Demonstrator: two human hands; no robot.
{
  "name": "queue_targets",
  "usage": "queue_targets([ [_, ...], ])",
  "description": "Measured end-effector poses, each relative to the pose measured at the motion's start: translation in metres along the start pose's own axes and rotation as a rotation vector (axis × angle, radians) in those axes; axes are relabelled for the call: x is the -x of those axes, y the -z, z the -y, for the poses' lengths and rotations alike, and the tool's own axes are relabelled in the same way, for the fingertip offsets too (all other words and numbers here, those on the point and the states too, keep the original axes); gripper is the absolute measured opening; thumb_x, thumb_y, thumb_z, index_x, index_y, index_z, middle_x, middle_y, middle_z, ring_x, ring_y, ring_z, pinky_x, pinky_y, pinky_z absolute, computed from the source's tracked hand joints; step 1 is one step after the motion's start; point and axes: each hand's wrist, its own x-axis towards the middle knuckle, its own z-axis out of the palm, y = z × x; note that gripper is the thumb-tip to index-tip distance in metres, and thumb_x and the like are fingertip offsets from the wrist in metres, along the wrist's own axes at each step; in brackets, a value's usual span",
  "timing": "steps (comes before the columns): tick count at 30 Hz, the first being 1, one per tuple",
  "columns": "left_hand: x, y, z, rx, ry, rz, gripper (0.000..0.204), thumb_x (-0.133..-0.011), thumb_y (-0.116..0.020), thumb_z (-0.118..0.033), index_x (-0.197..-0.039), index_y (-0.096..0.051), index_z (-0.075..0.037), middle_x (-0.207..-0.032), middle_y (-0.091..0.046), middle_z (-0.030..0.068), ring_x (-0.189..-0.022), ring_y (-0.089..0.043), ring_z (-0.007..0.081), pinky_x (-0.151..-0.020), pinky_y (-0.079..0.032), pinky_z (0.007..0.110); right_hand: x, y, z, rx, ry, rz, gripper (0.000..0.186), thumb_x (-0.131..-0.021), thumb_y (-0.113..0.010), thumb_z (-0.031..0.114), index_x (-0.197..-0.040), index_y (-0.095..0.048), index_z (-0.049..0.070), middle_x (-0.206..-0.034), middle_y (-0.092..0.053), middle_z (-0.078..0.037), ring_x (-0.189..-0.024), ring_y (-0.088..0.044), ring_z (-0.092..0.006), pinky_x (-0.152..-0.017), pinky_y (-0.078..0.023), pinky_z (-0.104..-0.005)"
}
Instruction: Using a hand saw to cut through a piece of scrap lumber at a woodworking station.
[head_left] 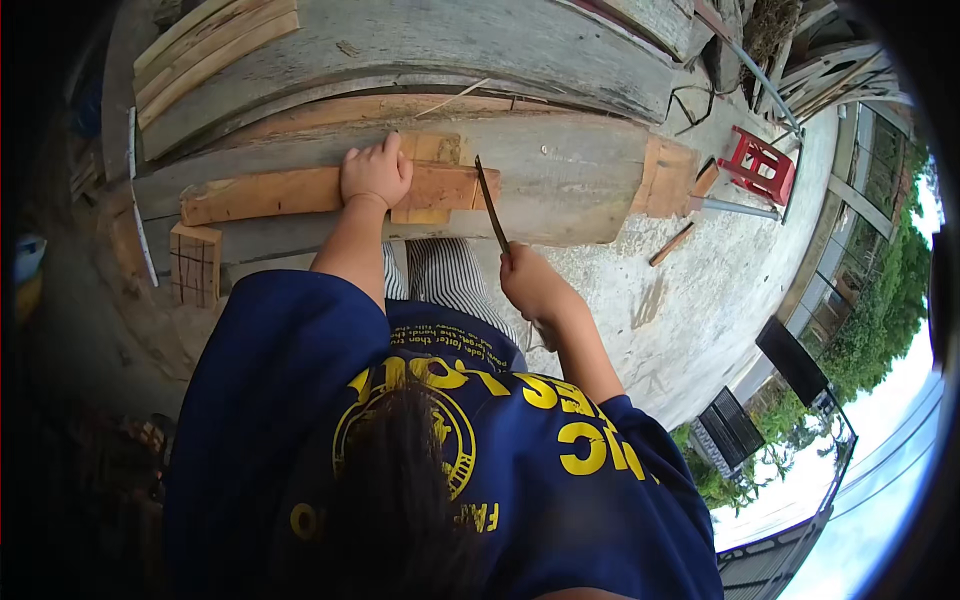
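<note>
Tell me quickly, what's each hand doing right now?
Left hand: laid over the long wooden piece, fingers bent; whether it grips can't be told.
Right hand: closed, holding a narrow-bladed tool, perhaps a saw.

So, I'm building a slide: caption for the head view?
Left hand rests on a wooden board; right hand holds a saw across its right end.

Narrow room between left fingers [364, 153] and blade [490, 199]
</note>
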Motion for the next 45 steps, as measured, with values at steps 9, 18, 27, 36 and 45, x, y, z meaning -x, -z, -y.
queue_targets([
  [9,-0.002,0.008,-0.006,0.05,-0.064,-0.063,0.015,-0.083,-0.045,-0.022,-0.09,-0.049,-0.01,-0.068,-0.062,0.0096,-0.065,-0.06,0.0278,-0.069,-0.042,0.041,-0.025,0.0,0.008,-0.08,-0.066,-0.082,0.028,-0.093,-0.04,0.019,-0.098,-0.053,-0.005,-0.078,-0.061,-0.027,-0.069,-0.061,-0.0407,-0.059,-0.047,-0.0454],
  [18,-0.003,0.006,-0.006,0.007,-0.115,-0.118,0.015,-0.081,-0.047,-0.023,-0.089,-0.05,-0.011,-0.069,-0.063,0.009,-0.067,-0.061,0.0271,-0.068,-0.042,0.041,0.03,-0.029,-0.035,-0.072,0.036,-0.219,0.026,-0.09,-0.044,0.019,-0.095,-0.055,-0.004,-0.086,-0.06,-0.03,-0.085,-0.057,-0.047,-0.075,-0.045,-0.0483],
  [27,-0.004,0.004,-0.015,-0.02,-0.124,-0.138,0.018,-0.082,-0.044,-0.022,-0.092,-0.05,-0.009,-0.072,-0.064,0.014,-0.068,-0.062,0.0315,-0.071,-0.043,0.043,0.068,-0.07,-0.053,-0.328,0.013,-0.471,0.025,-0.09,-0.044,0.02,-0.096,-0.055,-0.002,-0.088,-0.059,-0.032,-0.087,-0.055,-0.0491,-0.078,-0.044,-0.053],
  [36,0.002,0.017,-0.014,-0.097,0.027,-0.036,0.024,-0.086,-0.04,-0.029,-0.094,-0.048,-0.008,-0.079,-0.066,0.0184,-0.074,-0.063,0.0359,-0.077,-0.044,0.046,0.082,-0.109,-0.107,-0.549,-0.051,-0.641,0.026,-0.091,-0.045,0.023,-0.098,-0.054,-0.001,-0.09,-0.06,-0.031,-0.089,-0.056,-0.0482,-0.078,-0.045,-0.0509],
  [45,0.006,0.05,-0.007,0.131,-0.102,0.255,0.053,-0.084,-0.056,-0.052,-0.109,-0.052,-0.006,-0.096,-0.065,0.0127,-0.09,-0.061,0.0312,-0.079,-0.046,0.04,0.049,-0.089,-0.115,-0.468,0.113,-0.651,0.026,-0.091,-0.044,0.022,-0.095,-0.052,-0.002,-0.087,-0.061,-0.03,-0.083,-0.06,-0.0457,-0.075,-0.047,-0.0524],
])
